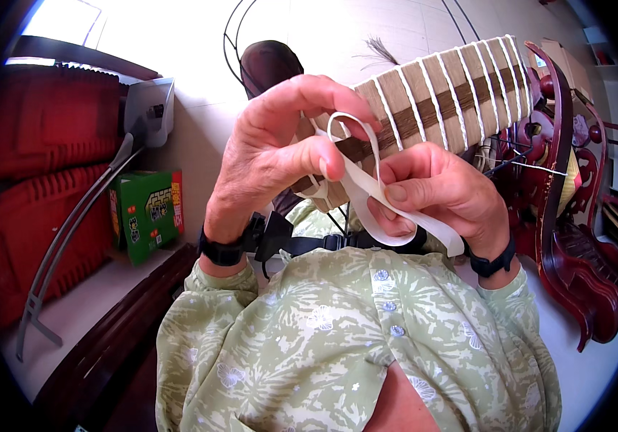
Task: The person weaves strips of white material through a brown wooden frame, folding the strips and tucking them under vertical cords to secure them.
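A flat white ribbon [361,193] is held up in front of my chest, bent into a small loop at its top, with a wide tail hanging at the lower right. My left hand [273,140] curls around the loop, its thumb and index finger on either side and a fingertip showing inside. Between thumb and fingers, my right hand [442,189] pinches the lower part of the ribbon. Just beyond both hands lies a long tan, brown-striped bundle [435,101], wound with evenly spaced turns of white cord [472,85]. Its near end is partly hidden by my hands.
Carved dark red wooden furniture [557,194] stands on the right. To the left are red ribbed cushions [50,137], a grey metal-framed object [71,230] and a green box [147,214]. Thin black wire rods [231,32] and a dark rounded object [269,63] rise beyond my left hand.
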{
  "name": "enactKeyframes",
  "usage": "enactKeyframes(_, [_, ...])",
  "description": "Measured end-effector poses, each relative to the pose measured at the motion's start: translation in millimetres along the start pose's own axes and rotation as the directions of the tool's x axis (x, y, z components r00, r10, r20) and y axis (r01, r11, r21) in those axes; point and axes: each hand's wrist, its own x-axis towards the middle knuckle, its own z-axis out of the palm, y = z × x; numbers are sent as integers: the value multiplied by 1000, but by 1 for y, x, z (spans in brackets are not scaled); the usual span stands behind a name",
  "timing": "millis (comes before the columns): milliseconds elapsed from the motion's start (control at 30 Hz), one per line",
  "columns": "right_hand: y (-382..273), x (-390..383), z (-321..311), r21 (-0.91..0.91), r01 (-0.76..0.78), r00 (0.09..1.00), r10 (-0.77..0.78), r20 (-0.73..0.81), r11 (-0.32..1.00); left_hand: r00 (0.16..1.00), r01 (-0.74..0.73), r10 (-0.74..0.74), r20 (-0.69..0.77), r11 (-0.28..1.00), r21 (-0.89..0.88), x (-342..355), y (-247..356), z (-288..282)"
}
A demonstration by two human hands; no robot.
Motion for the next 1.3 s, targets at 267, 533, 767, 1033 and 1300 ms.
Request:
enactKeyframes(267, [-7, -22, 34, -901, 10, 656, -683, -321, 433, 966, 51, 31, -257, 950, 309, 3, -6, 22])
enactKeyframes(533, [11, 7, 46, -984, -178, 541, -836, -95, -3, 910, 184, -34, -414, 927, 328, 6, -5, 42])
enactKeyframes(767, [15, 6, 46, -902, -107, 562, -722, -402, 419, 921, 152, -2, -389, 923, 354, 0, 0, 45])
enactKeyframes(1033, [40, -9, 31, -872, -232, 525, -700, -485, 431, 975, -53, 217, -50, 446, 894, -5, -11, 14])
enactKeyframes(1300, [42, -12, 28, -878, -224, 598, -652, -466, 423, 987, -8, 154, -33, 254, 967, -5, -4, 25])
